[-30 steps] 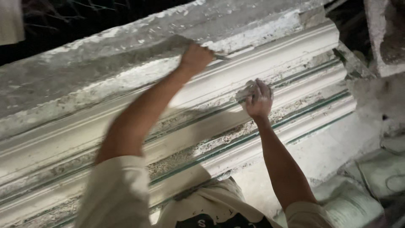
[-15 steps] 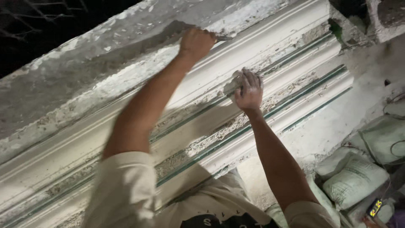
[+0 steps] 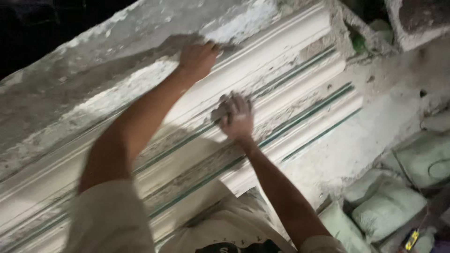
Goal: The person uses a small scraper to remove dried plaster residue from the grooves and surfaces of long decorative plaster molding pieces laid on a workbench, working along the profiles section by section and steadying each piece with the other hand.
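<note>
Left hand (image 3: 199, 58) up on top edge of white plaster moulding (image 3: 281, 51), fingers curled, blurred. Right hand (image 3: 236, 117) lower, pressing a small grey tool (image 3: 219, 112) vs. the mid ridge, by green strips (image 3: 304, 112). Pale sacks (image 3: 389, 208) bottom right.

Two hands (image 3: 199, 58) (image 3: 236, 117), one plaster moulding (image 3: 281, 51), perhaps three pale sacks (image 3: 389, 206), one yellow gadget (image 3: 411, 240)

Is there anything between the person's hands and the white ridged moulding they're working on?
Nothing visible. The left hand rests on the upper edge of the moulding, and the right hand presses a small, blurred pad or tool straight against a lower ridge.
</note>
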`<state>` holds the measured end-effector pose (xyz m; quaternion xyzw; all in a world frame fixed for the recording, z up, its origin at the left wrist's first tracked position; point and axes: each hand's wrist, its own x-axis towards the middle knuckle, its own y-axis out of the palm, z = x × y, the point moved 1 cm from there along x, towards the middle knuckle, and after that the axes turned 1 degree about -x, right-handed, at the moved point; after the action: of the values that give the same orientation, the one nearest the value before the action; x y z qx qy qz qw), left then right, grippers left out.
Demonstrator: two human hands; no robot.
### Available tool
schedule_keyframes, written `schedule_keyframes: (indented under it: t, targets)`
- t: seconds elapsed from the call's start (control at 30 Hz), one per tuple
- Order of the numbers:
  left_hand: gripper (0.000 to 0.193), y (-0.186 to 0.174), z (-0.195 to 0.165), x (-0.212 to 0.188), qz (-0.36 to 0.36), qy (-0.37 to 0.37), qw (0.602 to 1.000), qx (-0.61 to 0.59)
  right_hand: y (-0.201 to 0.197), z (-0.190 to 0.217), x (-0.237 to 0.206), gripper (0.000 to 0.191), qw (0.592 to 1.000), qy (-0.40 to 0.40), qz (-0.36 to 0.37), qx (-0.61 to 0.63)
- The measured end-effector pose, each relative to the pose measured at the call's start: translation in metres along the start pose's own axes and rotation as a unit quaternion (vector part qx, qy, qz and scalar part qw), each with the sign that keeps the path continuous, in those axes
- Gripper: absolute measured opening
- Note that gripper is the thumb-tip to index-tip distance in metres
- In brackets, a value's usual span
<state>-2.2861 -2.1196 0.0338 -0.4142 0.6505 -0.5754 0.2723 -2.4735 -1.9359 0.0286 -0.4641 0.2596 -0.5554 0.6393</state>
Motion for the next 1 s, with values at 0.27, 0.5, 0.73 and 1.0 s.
schedule_keyframes:
  t: [0.27,0.5,0.73,1.0]
  targets:
    - [0.035,-0.067,-0.006,0.016,0.188,0.011,0.98,0.057,-0.095,-0.183,0.053,0.039,0.985,-0.163,-0.046,0.042]
    - [0.04,-0.043,-0.032,0.1,0.174,0.027,0.982,0.066,-0.108,-0.287,0.119,0.054,0.995,-0.008,-0.001,-0.095]
    - [0.055,-0.063,0.014,0.064,0.313,-0.027,0.947,0.067,-0.11,-0.285,0.145,0.062,0.989,-0.002,0.05,-0.141]
    - [0.036,0.022,-0.058,0.228,0.097,0.115,0.984,0.098,-0.118,-0.263,0.142,0.063,0.993,0.0,0.046,-0.107]
